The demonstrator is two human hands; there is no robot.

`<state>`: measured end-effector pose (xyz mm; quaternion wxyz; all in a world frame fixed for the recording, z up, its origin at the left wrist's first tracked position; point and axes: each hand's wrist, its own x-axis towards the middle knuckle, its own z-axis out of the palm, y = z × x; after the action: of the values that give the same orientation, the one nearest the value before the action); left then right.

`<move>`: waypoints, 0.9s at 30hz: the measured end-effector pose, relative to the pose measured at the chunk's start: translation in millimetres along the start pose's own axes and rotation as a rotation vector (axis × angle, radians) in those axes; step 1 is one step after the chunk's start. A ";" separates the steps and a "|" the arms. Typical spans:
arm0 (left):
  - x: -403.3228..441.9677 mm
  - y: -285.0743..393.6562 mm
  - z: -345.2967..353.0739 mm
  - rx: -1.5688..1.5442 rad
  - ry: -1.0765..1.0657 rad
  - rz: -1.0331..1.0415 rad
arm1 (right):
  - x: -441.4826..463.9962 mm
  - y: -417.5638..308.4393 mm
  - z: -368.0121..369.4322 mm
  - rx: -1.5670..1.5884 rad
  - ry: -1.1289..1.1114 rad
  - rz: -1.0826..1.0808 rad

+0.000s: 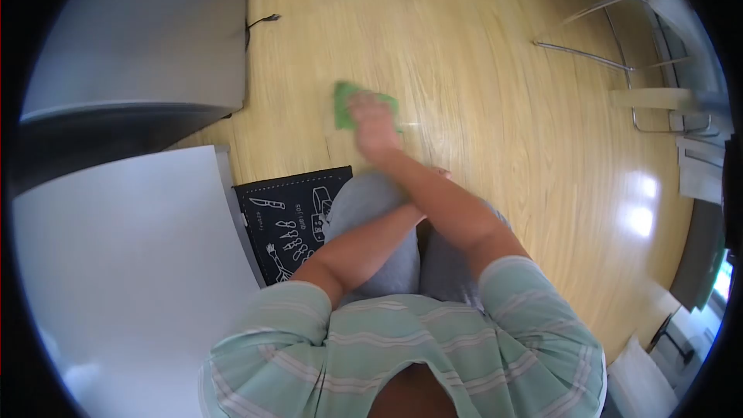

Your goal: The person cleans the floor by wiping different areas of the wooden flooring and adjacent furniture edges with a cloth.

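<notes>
A green cloth (343,112) lies on the wood-look floor ahead of my knees. My right hand (374,120) is on top of it, pressing it to the floor, with the fingers smeared by motion. My right arm reaches forward and to the left, crossing over my left arm. Most of my left hand (442,173) is hidden behind the right forearm near my knees; only a bit of the fingers shows, and I cannot see anything in it.
Left of me stand a grey fridge-like appliance (147,39) and a white cabinet or appliance (131,224). A black mat with white kitchen drawings (271,205) lies beside my knee. A power plug (268,18) rests on the floor (464,46). Metal chair legs (584,54) stand at the right.
</notes>
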<state>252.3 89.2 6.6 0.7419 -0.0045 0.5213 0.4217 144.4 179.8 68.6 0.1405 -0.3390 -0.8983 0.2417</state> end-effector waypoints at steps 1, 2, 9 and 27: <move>1.1 -0.7 -6.8 -0.077 -0.105 -0.072 | 0.0 -12.0 18.3 -0.183 -0.215 -0.046; 2.8 -2.2 -14.0 -0.145 -0.205 -0.152 | -0.6 -8.7 29.4 -0.179 -0.339 -0.111; -27.1 24.2 -1.0 -0.276 -0.137 -0.124 | 36.0 56.0 40.5 -0.210 -0.276 0.142; -20.6 34.5 4.1 0.317 0.290 -0.201 | -300.5 319.2 -142.5 -0.271 0.139 1.192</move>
<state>231.6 100.4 39.5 0.6891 -0.0002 0.6789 0.2534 596.0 233.2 -6.8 -0.0050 -0.8128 -0.5655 0.1396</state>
